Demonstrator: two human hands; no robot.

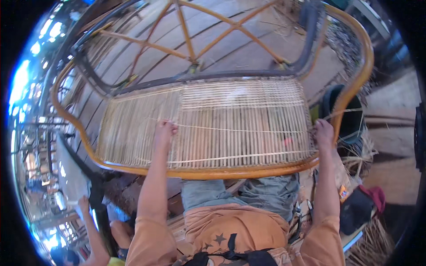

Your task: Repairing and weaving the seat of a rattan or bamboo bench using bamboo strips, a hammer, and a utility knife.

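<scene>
Across my lap lies a rattan bench frame [230,172] with a seat of long cane strips [213,144]. A thin pale cane strand [239,130] runs crosswise over the strips, between my two hands. My left hand [165,127], near the middle of the seat, has its fingers pinched round the strand's left part. At the right edge of the seat my right hand [323,133] is closed, with a strand coming out beside it toward the right; its fingertips are partly hidden. Tight crosswise weaving [239,94] covers the far right part of the seat.
Crossed rattan poles [235,25] form the far side of the frame, above a plank floor. A dark green bucket [350,128] stands just right of the bench. Near my right arm are a dark cap [357,208] and dry fibres [377,237]. Another person's arm [92,226] shows lower left.
</scene>
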